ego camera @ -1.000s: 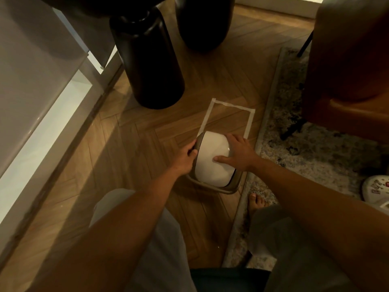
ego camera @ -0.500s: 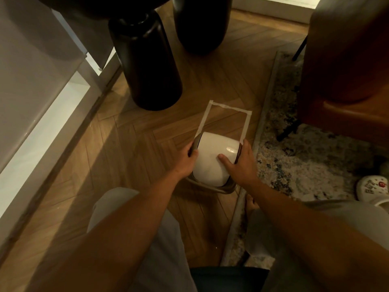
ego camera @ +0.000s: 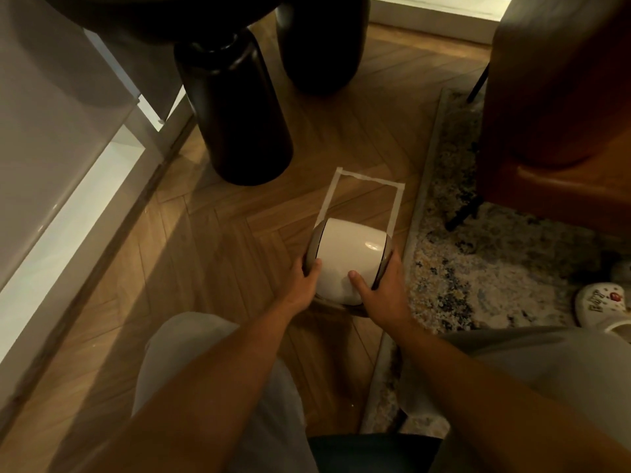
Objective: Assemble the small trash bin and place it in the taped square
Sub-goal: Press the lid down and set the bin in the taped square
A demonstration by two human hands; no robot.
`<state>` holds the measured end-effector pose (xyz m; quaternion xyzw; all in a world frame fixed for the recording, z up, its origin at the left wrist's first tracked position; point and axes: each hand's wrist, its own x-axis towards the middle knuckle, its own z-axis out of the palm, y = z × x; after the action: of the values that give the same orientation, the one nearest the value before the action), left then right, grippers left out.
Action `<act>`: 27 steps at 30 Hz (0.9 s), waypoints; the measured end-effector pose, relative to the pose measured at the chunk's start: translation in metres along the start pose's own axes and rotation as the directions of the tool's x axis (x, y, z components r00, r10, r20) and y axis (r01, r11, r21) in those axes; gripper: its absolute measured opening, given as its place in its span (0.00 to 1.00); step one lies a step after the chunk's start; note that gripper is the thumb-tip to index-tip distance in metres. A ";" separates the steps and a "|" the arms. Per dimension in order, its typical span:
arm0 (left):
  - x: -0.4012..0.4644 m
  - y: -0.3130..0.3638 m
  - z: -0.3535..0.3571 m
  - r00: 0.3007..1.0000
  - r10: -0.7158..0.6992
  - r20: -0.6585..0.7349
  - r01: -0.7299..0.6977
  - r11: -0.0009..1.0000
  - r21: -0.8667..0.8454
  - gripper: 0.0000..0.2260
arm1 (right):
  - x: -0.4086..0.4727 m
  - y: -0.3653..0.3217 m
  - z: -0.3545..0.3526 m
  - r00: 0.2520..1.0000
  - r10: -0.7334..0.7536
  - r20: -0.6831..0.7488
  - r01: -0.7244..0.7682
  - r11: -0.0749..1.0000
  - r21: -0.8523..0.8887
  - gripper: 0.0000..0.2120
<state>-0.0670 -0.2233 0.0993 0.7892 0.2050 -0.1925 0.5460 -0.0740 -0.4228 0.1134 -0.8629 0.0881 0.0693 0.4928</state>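
Note:
The small trash bin [ego camera: 348,257] has a white domed lid in a grey-brown rim. It stands on the wood floor at the near end of the taped square [ego camera: 365,180], covering that end of the tape. My left hand [ego camera: 302,285] grips the bin's left rim, thumb on the lid. My right hand [ego camera: 382,291] grips the right rim, thumb resting on the white lid. Only the far edge and parts of the two side strips of tape show.
Two thick black table legs [ego camera: 235,117] stand just beyond the square. A patterned rug [ego camera: 478,268] borders it on the right, with a brown leather chair [ego camera: 560,114] and a white slipper [ego camera: 604,305]. A white cabinet [ego camera: 51,165] runs along the left. My knees are below.
The bin has slid forward towards the taped square. My right hand moved from the top of the lid to the bin's right side. The left hand kept its grip.

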 end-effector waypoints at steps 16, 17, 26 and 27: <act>0.018 -0.008 0.007 0.995 0.073 -0.060 -0.079 0.991 -0.104 0.31 | 0.003 0.027 0.010 0.996 0.086 0.003 -0.086 0.983 0.161 0.53; 0.020 -0.010 0.009 0.994 0.085 -0.065 -0.092 0.990 -0.105 0.33 | 0.003 0.029 0.012 0.996 0.089 0.006 -0.088 0.980 0.180 0.52; 0.051 -0.018 0.023 0.963 0.152 -0.225 -0.171 0.983 -0.067 0.29 | 0.027 0.035 0.023 0.999 0.053 -0.002 -0.051 0.980 0.193 0.53; 0.055 -0.017 0.023 0.956 0.152 -0.249 -0.171 0.983 -0.058 0.26 | 0.032 0.034 0.024 0.999 0.046 -0.011 -0.043 0.979 0.197 0.53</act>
<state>-0.0318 -0.2337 0.0497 0.7987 0.2127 -0.0406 0.5614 -0.0516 -0.4217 0.0658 -0.8083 0.1175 0.0645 0.5733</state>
